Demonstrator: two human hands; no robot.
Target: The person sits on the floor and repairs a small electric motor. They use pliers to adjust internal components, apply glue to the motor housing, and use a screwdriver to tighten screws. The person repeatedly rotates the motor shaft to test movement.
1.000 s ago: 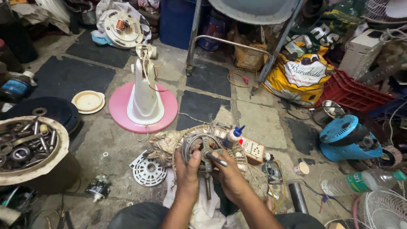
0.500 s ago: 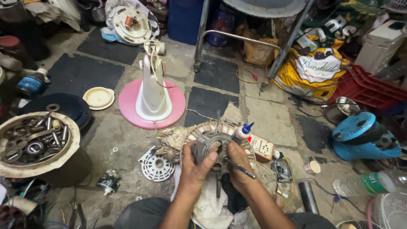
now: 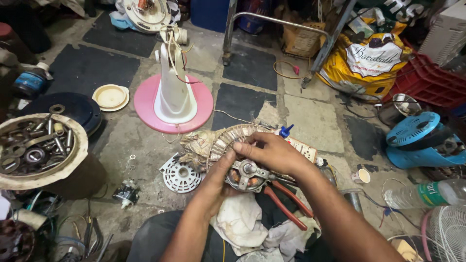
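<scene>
1. A motor (image 3: 246, 174) is gripped by both hands above a white rag (image 3: 241, 221); the left hand (image 3: 219, 175) is clenched on its left side, and the right hand (image 3: 272, 153) is closed over its top.
2. Red pliers (image 3: 286, 196) are seen just right of the grip, below the right wrist.
3. Far left of the grip, one round tub (image 3: 73, 162) is filled with bolts, bearings and metal rings, too many to be counted.
4. Just left of the grip, one white vented cover (image 3: 178, 175) is laid flat.
5. Beyond the grip, one pink fan base (image 3: 145, 99) is stood with one white stand on it.
6. Right of the grip, one small cup (image 3: 361, 175) and one bottle (image 3: 427, 191) are seen.
</scene>
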